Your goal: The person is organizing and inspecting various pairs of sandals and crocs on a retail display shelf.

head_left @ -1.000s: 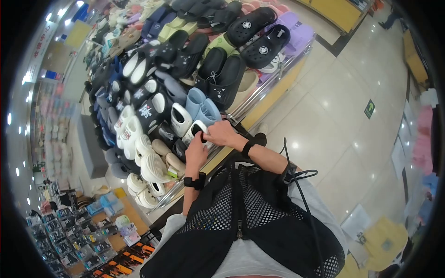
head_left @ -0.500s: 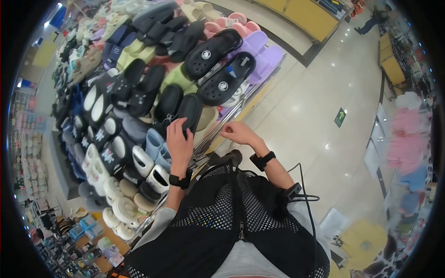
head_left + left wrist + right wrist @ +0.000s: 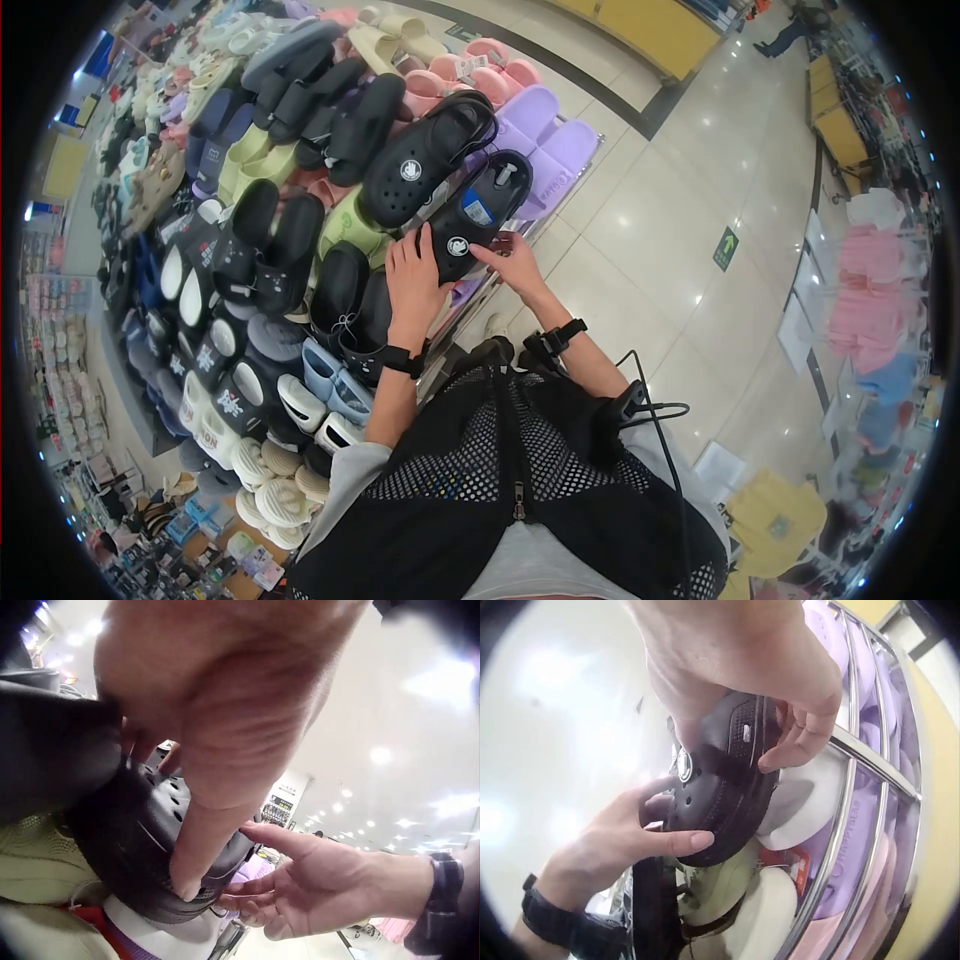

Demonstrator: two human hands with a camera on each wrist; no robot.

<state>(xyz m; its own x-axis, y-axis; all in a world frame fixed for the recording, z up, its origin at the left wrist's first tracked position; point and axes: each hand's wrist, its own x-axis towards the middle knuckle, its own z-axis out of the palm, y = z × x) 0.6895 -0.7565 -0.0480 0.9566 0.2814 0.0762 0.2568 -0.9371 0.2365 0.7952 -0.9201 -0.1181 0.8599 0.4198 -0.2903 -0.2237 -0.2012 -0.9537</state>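
Note:
A black clog (image 3: pixel 478 230) with holes, a round white badge and a blue tag lies toe toward me at the near edge of the shoe pile. My left hand (image 3: pixel 412 280) holds its toe, with the thumb (image 3: pixel 196 874) at one side and the fingers over the top. At the clog's outer side is my right hand (image 3: pixel 516 270); in the right wrist view its thumb presses beside the badge (image 3: pixel 685 765) and its fingers bend against the side wall. A matching black clog (image 3: pixel 405 195) lies just left of it.
Purple slides (image 3: pixel 545 150) lie beyond the clog, and light green shoes (image 3: pixel 716 889) underneath. A metal rail (image 3: pixel 832 855) edges the stand. Black shoes with laces (image 3: pixel 345 300) and blue slippers (image 3: pixel 335 375) lie nearer me. Tiled floor (image 3: pixel 640 290) stretches right.
Both hands have left the white shoe at the near edge and moved along the stand to the black clog, which they now hold. The view has shifted right with them.

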